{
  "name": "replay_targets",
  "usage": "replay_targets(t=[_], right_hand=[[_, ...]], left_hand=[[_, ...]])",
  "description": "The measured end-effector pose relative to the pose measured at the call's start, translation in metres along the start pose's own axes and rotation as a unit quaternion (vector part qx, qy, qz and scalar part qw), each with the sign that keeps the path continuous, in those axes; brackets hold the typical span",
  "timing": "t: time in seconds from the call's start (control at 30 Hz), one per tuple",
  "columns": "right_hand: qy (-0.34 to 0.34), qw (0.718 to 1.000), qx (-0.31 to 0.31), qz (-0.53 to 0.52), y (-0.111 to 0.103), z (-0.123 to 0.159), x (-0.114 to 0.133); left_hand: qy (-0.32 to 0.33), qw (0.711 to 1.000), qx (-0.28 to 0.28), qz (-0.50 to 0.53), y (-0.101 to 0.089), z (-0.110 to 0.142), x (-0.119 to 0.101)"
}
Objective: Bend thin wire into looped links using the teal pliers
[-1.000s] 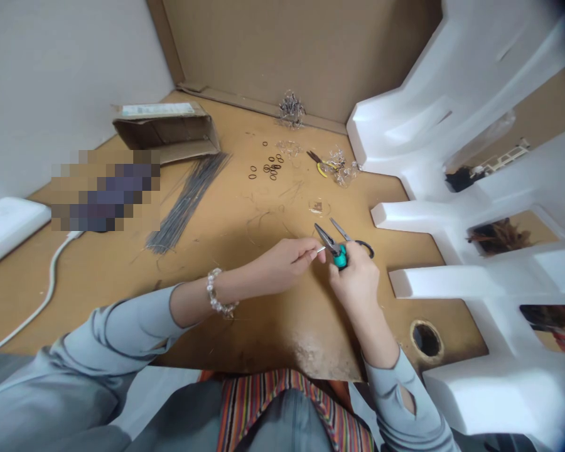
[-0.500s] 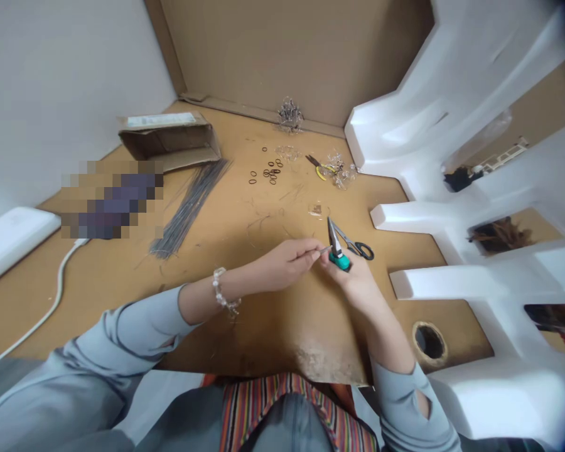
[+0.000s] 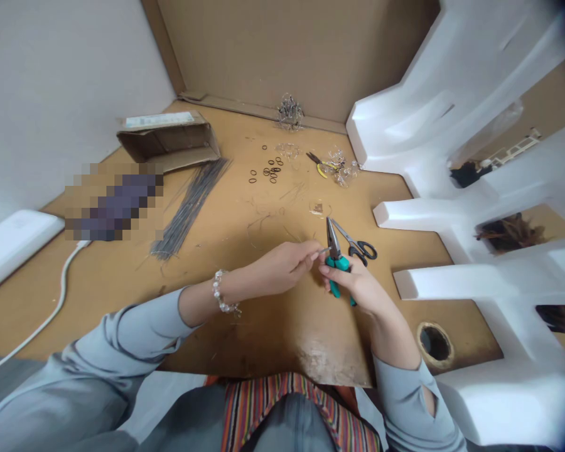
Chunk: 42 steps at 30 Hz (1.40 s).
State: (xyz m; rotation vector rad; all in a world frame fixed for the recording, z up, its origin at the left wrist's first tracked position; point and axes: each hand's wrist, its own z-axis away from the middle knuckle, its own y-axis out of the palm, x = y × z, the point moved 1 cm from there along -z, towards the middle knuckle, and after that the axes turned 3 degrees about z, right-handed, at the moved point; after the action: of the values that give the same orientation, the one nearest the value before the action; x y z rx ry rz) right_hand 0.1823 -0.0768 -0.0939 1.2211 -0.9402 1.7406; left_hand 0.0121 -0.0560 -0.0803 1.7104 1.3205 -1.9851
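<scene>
L hand [image 3: 289,267]: fingers pinched on thin metal piece [image 3: 324,251], held over tabletop [image 3: 273,339] against or just beside pliers [image 3: 338,260]; can't tell if pliers bite it. R hand [image 3: 358,285]: fingers clamped on pliers' handles. Progress, est.: small dark rings [image 3: 266,171] look finished, loose beyond hands; piece in hand appears mid-work; bundle of straight wires [image 3: 191,210] looks unworked. Cardboard box [image 3: 169,144]: open side toward person, interior shadowed, contents unconf. Scissors [image 3: 355,243] lie near R hand.
</scene>
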Motion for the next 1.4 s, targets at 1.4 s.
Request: replay_targets(t=[1.4], right_hand=[[-0.067,0.987,-0.048,0.137,0.003,0.003,-0.003]], left_hand=[[-0.045,0.994,0.048,0.085,-0.013,0.000,-0.013]])
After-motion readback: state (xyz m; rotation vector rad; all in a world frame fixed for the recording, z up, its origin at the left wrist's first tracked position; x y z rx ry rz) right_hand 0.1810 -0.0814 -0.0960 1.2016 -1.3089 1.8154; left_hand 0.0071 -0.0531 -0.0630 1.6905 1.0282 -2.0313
